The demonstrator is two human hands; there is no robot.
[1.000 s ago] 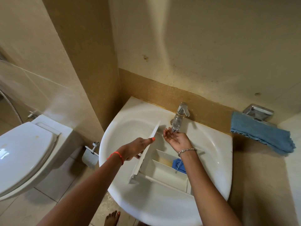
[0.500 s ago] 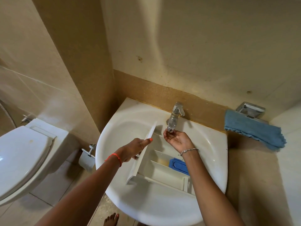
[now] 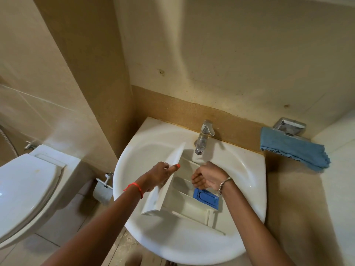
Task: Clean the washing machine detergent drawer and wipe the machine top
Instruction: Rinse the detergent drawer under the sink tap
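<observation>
Toilet [image 3: 25, 191]: white, lid down, at the far left of the view, well apart from the basin.
Sink [image 3: 247, 177]: white round basin against the tan wall; it holds the drawer and both hands reach over it.
Detergent drawer [image 3: 184, 204]: white plastic, lying in the basin below the tap, its front panel toward the left and tilted up on edge, its open compartments facing up.
Blue cloth [image 3: 294, 150]: draped beside a chrome wall fitting, right of the basin, apart from both hands.
Left hand [image 3: 159, 175]: closed around the drawer's front panel, thumb pressed along the panel's inner face, fingers behind it; an orange band circles the wrist.
Right hand [image 3: 207, 177]: over the drawer's compartments, just below the spout, fingers curled loosely downward; whether they grip anything cannot be told. A metal bracelet sits on the wrist.
Tap [image 3: 203, 137]: chrome, at the basin's back rim, spout pointing at the drawer's far end.
Blue insert [image 3: 205, 196]: seated in the drawer's right-hand compartment, just beside the right hand's fingertips.
</observation>
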